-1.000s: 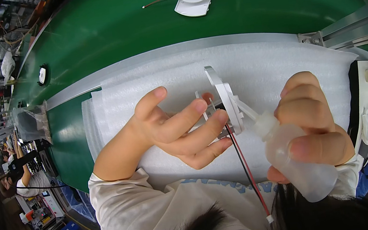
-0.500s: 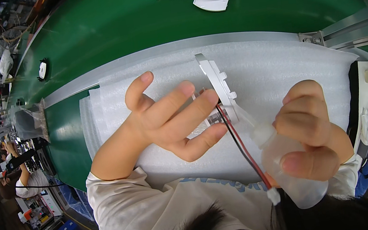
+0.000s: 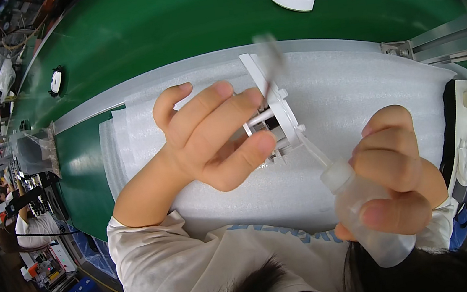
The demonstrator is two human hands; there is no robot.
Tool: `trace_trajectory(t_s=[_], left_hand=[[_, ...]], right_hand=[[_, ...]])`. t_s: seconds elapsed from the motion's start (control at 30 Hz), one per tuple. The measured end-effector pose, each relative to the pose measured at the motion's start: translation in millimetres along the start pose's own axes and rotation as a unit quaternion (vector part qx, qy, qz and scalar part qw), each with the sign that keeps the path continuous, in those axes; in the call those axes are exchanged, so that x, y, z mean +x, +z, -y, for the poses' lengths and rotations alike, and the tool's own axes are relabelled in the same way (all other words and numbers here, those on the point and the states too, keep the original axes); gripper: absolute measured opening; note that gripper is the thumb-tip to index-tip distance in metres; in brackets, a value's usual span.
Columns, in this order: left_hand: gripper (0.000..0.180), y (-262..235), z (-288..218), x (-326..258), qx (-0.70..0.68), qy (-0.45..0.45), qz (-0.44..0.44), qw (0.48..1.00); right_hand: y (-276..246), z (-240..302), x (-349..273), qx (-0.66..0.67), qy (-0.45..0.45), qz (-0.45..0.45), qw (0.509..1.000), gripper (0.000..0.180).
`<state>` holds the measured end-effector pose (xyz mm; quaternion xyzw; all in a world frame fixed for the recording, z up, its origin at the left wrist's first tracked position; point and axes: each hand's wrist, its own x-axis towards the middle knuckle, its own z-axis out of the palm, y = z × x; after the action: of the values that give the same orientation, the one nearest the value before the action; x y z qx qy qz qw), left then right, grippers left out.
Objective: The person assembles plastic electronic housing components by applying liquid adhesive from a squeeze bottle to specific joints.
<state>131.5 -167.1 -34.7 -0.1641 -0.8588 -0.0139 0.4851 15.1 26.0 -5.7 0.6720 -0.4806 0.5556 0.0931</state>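
White, thin plastic part (image 3: 276, 110) feels light and brittle; my left hand (image 3: 208, 137) pinches its frame, my right hand (image 3: 396, 177) squeezes the soft bottle (image 3: 368, 210).

Bright, even overhead light fills the scene, with soft, faint shadows. The green conveyor belt (image 3: 169, 29) shows pale glare near its upper left. The white foam sheet (image 3: 358, 98) looks nearly washed out. Fisheye distortion bends straight edges into curves, and the corners fall to black. A thin part above the white plastic assembly (image 3: 276, 110) is smeared by motion blur. The picture's centre is sharp.
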Motion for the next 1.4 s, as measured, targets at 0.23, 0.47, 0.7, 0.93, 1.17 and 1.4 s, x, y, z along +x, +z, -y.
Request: trace_trajectory(t_s=[0.23,0.47,0.7,0.93,1.17,1.4], left_hand=[[0.054,1.6,-0.2,-0.1,-0.061,-0.064,0.009,0.996],[0.085,-1.6,1.8,3.3,-0.211,-0.176,0.104,0.956],[0.086,-5.4,-4.1,-0.5,-0.266,-0.246,0.13,0.923],[0.075,-4.9,-11.0,4.3,-0.258,-0.3,0.118,0.911],[0.071,-8.2,-15.5,11.0,-0.47,-0.486,0.059,0.735],[0.06,-11.9,-13.4,17.8,-0.538,-0.554,0.047,0.634]], right_hand=[[4.3,-0.8,-1.0,-0.019,-0.015,-0.015,1.0,0.039],[1.8,-4.2,-7.5,-0.059,-0.047,-0.014,0.997,0.037],[0.2,0.2,-2.4,-0.078,-0.016,-0.012,0.997,0.037],[5.3,-2.8,-5.7,-0.087,-0.015,-0.011,0.996,0.038],[8.9,-6.4,-10.1,-0.096,-0.038,-0.026,0.994,0.035],[7.0,-3.5,-9.1,-0.094,-0.025,-0.008,0.995,0.035]])
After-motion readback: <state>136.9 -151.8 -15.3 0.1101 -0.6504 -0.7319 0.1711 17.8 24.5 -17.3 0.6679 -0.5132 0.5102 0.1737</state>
